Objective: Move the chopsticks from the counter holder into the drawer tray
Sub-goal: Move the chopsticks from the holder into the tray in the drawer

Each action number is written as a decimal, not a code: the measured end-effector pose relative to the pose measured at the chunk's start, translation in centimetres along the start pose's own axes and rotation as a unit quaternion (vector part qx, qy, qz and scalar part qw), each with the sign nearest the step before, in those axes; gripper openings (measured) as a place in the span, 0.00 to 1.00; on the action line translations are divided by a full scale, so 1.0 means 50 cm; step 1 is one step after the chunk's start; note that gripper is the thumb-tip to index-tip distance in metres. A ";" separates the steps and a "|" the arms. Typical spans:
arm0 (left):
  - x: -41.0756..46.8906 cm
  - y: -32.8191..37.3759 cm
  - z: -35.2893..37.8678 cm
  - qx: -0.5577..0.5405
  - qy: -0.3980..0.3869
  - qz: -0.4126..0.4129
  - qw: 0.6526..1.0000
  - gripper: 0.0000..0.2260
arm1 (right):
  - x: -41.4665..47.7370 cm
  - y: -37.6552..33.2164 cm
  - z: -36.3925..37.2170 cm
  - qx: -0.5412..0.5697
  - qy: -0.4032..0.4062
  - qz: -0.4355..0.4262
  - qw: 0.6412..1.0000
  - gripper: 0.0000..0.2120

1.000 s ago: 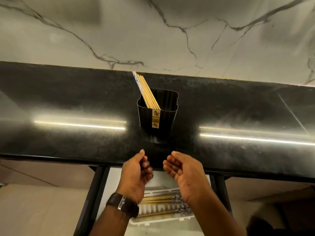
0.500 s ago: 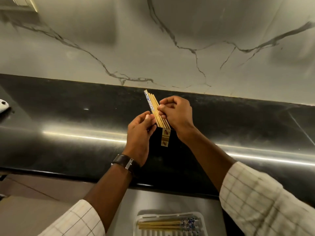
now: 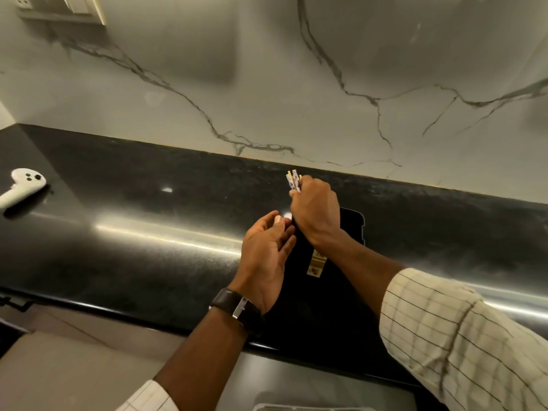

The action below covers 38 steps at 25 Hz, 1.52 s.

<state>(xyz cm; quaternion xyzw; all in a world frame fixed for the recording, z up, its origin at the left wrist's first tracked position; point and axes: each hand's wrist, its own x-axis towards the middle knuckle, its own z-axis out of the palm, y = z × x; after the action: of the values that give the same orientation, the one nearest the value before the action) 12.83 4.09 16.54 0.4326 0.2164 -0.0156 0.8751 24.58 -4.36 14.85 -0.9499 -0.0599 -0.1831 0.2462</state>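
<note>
Fingers [image 3: 301,193] of my right hand [image 3: 315,213] are clamped round the chopsticks [image 3: 293,180], a small bunch whose blue-and-white patterned tops poke out above my fist, over the black holder [image 3: 351,229] on the dark worktop [image 3: 148,247]. How much of their length is inside the holder I cannot tell, since my hand hides it. My left hand [image 3: 264,259] sits just beside the holder with its fingers loosely apart, holding nothing. I judge this to be the lifting-out step. Next I need to draw the bunch straight up so no stick snags or slips, then bring it down to the tray [image 3: 296,407], whose rim shows at the bottom edge below the worktop. A gold and red sticker [image 3: 316,264] runs down the holder's front; its print is too small to read, and I see no brand elsewhere
</note>
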 end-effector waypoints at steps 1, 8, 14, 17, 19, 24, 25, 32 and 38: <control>-0.001 0.002 -0.001 0.001 0.002 -0.002 1.000 0.13 | 0.000 0.003 -0.008 0.009 0.011 0.005 1.000 0.11; -0.030 -0.015 0.013 0.105 -0.094 0.111 0.984 0.10 | -0.043 -0.001 -0.186 0.232 0.178 -0.053 0.955 0.08; -0.055 -0.040 0.067 0.289 -0.087 0.249 0.920 0.15 | -0.086 -0.023 -0.260 0.294 0.054 -0.075 0.951 0.09; -0.045 -0.049 0.077 0.295 -0.010 0.270 0.917 0.09 | -0.095 -0.028 -0.238 0.278 -0.007 -0.088 0.957 0.09; -0.032 -0.045 0.074 0.294 0.034 0.259 0.920 0.08 | -0.090 -0.030 -0.205 0.250 -0.030 -0.084 0.964 0.09; 0.002 -0.034 0.025 0.366 0.068 0.220 0.902 0.19 | -0.022 -0.025 -0.095 0.191 -0.033 0.007 0.981 0.10; 0.005 -0.031 0.016 0.373 0.054 0.208 0.902 0.17 | -0.007 -0.026 -0.074 0.161 -0.034 0.023 0.986 0.07; 0.019 -0.027 -0.024 0.441 -0.005 0.216 0.871 0.13 | 0.033 -0.047 0.000 -0.028 -0.009 0.044 0.999 0.12; 0.030 -0.039 -0.030 0.447 -0.002 0.228 0.865 0.17 | 0.025 -0.042 -0.016 -0.100 -0.044 0.012 0.994 0.10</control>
<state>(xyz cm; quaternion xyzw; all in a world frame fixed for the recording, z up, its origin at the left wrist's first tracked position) 13.23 4.27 13.67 0.8145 0.0794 0.0888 0.5679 25.07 -2.87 16.92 -0.9775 -0.0404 -0.1432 0.1492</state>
